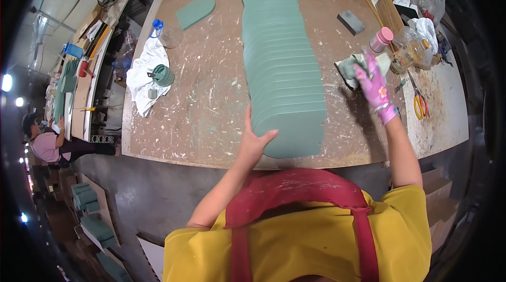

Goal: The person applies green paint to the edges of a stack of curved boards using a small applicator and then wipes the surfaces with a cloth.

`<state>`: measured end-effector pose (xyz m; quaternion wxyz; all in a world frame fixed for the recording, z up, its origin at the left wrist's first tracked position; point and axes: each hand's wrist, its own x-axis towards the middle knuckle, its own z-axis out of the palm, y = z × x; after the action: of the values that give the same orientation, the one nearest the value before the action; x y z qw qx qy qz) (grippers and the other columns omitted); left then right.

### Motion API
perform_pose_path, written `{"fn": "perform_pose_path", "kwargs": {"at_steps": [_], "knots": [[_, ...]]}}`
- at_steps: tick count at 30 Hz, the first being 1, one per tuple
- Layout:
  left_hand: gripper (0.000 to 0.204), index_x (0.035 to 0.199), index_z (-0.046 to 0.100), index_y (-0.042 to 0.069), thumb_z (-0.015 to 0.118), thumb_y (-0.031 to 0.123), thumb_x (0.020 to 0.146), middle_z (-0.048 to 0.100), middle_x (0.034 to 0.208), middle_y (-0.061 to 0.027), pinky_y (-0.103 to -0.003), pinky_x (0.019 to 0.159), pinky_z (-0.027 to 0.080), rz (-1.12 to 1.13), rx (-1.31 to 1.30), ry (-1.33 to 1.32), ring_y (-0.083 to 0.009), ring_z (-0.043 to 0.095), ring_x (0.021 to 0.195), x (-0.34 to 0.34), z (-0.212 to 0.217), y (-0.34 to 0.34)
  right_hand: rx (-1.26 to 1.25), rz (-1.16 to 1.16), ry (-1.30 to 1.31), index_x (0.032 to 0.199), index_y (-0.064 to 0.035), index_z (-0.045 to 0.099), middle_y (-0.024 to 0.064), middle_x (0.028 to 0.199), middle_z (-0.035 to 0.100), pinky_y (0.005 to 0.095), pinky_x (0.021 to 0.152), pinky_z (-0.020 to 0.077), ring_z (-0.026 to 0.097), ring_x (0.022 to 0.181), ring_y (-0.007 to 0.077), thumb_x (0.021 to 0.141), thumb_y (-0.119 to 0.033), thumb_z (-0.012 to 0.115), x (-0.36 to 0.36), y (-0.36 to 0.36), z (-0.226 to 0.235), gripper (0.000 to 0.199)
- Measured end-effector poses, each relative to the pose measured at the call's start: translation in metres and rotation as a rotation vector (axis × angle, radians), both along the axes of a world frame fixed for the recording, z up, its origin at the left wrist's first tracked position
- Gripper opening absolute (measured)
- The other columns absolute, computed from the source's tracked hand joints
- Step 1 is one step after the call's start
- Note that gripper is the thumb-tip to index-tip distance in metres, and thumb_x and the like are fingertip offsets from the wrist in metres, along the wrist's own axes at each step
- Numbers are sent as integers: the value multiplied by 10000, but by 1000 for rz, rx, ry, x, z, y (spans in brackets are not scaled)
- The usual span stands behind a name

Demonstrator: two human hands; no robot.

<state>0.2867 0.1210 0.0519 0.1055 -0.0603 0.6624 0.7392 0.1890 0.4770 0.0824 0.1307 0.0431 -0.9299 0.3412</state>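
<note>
Left fingers [248, 117] on green sheets [284, 76], long axis away, slightly leftward

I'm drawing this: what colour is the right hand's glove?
The glove is pink with a flower print, seen best in the head view.

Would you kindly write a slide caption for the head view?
Bare left hand at a fanned row of green sheets; pink-gloved right hand by a crumpled cloth.

We've got smooth, matt green sheets [290, 133] mid-frame, rough, scuffed tabletop [205, 87] beneath, crumpled white cloth [141, 74] at left!
</note>
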Motion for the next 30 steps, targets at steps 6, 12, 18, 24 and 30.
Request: {"fn": "perform_pose_path", "kwargs": {"at_steps": [6,12,18,24,30], "knots": [[1012,1525,66,58,740,80,771,437,1372,-189,-370,1012,418,61,45,-75,-265,482,1219,10,6,14,-674,93,-165,1524,-31,119,171,1551,215,340,984,465,394,1320,256,878,-107,592,88,-131,-43,804],[1058,1517,32,31,765,96,758,434,1384,-229,-373,1017,428,30,32,-58,-281,501,1219,5,4,11,-896,155,-130,1531,-77,128,114,1578,162,343,990,473,433,1288,244,837,26,532,84,-127,-74,809],[1028,1518,78,46,777,161,772,433,1395,-242,-382,1026,421,-19,-329,110,-305,471,1268,5,-26,-1,-756,83,-252,1506,-46,204,197,1507,294,389,1084,367,375,1346,277,908,-178,613,80,-125,-18,737],[547,1395,409,6,627,138,911,591,1247,-169,-271,920,467,50,41,186,-222,563,1138,12,-24,-88,-762,49,60,1438,5,339,160,1292,519,336,1033,379,502,1191,230,933,-245,592,26,-138,49,618],[259,1106,629,-22,528,182,982,658,777,-32,-253,782,449,209,-224,-72,-102,588,775,11,-9,-215,-180,566,-251,1028,-36,641,134,788,636,355,681,493,599,695,244,921,-238,578,8,-304,74,238]]}}
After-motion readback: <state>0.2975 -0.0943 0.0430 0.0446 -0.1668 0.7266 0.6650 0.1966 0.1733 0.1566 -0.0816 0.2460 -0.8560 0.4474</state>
